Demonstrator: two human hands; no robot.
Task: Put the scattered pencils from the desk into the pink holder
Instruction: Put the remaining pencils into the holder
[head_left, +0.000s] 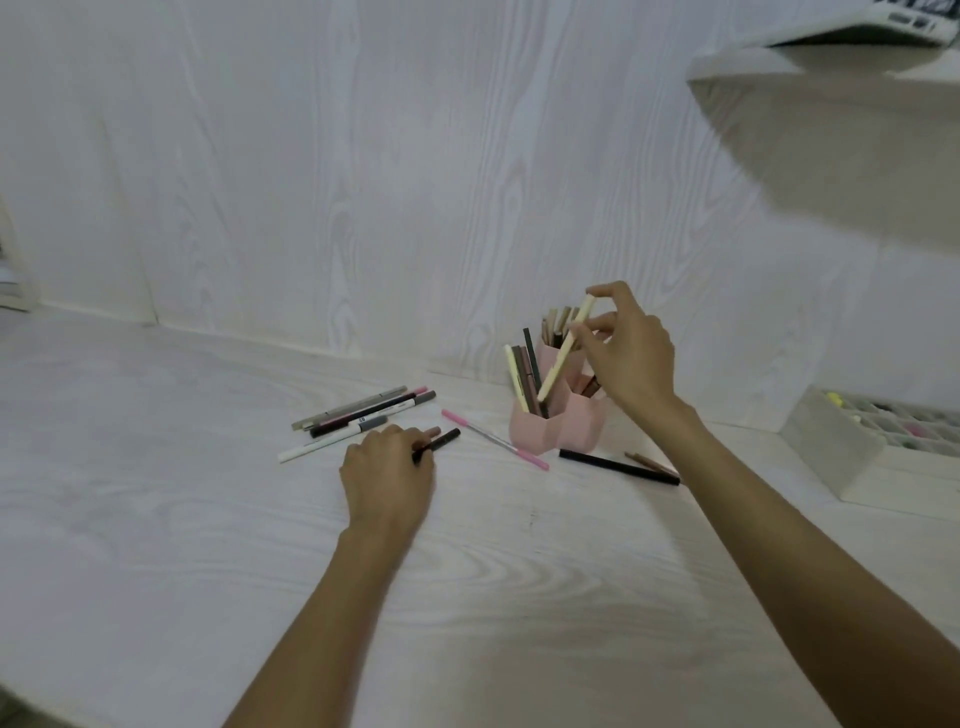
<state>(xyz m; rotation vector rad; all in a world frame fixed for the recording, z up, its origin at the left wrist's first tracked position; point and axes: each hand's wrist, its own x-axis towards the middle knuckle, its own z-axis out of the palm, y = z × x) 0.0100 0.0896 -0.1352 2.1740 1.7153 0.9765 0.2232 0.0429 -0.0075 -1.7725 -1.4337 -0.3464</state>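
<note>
Right hand (631, 358) pinches cream pencil (565, 349), tip (lower end) over pink holder (558, 423) | left hand (388, 467) apparently grips dark pencil (440, 443) on desk (156, 519) | pencil cluster (358, 418) lies beside.

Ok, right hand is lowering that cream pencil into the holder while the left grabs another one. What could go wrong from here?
1. The cream pencil is tilted, pinched high by the right hand; its tip could catch on pencils already crowding the pink holder and miss.
2. A push sideways might tip the holder.
3. The left hand, gripping a dark pencil, could nudge the pink-capped pen nearby.
</note>
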